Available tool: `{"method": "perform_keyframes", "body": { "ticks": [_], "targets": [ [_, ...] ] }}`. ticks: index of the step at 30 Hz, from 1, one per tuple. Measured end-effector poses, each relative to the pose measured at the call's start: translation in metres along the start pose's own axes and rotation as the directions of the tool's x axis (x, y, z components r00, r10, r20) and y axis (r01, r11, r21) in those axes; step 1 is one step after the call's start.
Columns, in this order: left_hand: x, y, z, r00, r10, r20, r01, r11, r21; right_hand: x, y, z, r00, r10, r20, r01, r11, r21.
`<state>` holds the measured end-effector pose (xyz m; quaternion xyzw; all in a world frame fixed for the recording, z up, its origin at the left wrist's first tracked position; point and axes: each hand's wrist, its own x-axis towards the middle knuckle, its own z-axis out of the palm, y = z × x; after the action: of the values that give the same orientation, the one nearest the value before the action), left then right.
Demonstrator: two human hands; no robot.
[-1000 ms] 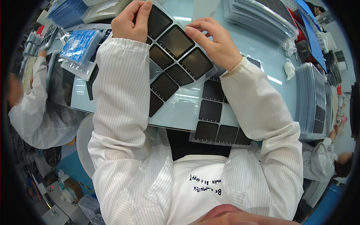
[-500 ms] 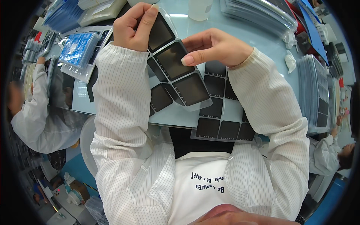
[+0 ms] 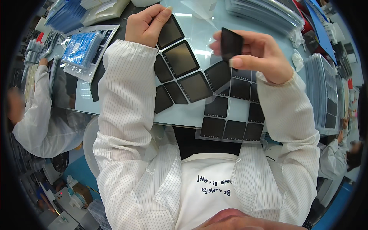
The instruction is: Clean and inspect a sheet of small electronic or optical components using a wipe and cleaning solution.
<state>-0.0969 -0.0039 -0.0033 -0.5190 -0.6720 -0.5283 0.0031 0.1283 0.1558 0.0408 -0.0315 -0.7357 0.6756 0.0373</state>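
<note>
My left hand (image 3: 148, 25) pinches the upper corner of a clear sheet carrying dark square panels (image 3: 181, 58). That sheet lies tilted over the glass-topped table, its right corner overlapping another sheet of similar panels (image 3: 213, 127). Off to the right, my right hand (image 3: 264, 53) is raised above the second sheet. Between its thumb and fingers it holds a single dark square panel (image 3: 231, 43), turned partly edge-on. Part of the second sheet is hidden beneath my right hand and sleeve.
Blue packets in clear wrap (image 3: 80, 50) lie at the left on a panel sheet. Stacks of clear sheets stand at the far right (image 3: 264, 15) and along the right edge (image 3: 320, 92). A crumpled white scrap (image 3: 297, 61) lies near my right wrist. Co-workers sit on both sides.
My right hand has moved right, away from the sheet in my left hand, and now holds a single dark panel. The left-hand sheet has shifted and looks flatter.
</note>
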Motion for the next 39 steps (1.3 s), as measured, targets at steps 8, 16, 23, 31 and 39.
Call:
{"method": "perform_keyframes", "body": {
  "ticks": [8, 16, 23, 31, 39],
  "targets": [
    [0.006, -0.024, -0.02, 0.969, -0.155, -0.194, 0.191, 0.965, 0.18, -0.018, 0.016, -0.042, 0.879, -0.255, -0.402, 0.085, 0.915, -0.395],
    [0.012, -0.029, -0.017, 0.948, -0.011, -0.319, 0.05, 0.992, 0.115, -0.008, 0.065, -0.033, 0.917, -0.334, -0.218, -0.015, 0.517, -0.856],
    [0.009, -0.029, -0.018, 0.944, -0.01, -0.33, 0.048, 0.993, 0.107, 0.005, 0.082, -0.028, 0.89, -0.456, 0.027, 0.165, 0.267, -0.95],
    [0.008, -0.025, -0.018, 0.947, -0.024, -0.32, 0.065, 0.991, 0.119, 0.013, 0.083, -0.029, 0.857, -0.514, 0.043, 0.148, 0.165, -0.975],
    [0.007, -0.022, -0.018, 0.949, -0.036, -0.312, 0.075, 0.99, 0.116, 0.014, 0.083, -0.025, 0.857, -0.513, 0.042, 0.12, 0.12, -0.985]
  ]
}}
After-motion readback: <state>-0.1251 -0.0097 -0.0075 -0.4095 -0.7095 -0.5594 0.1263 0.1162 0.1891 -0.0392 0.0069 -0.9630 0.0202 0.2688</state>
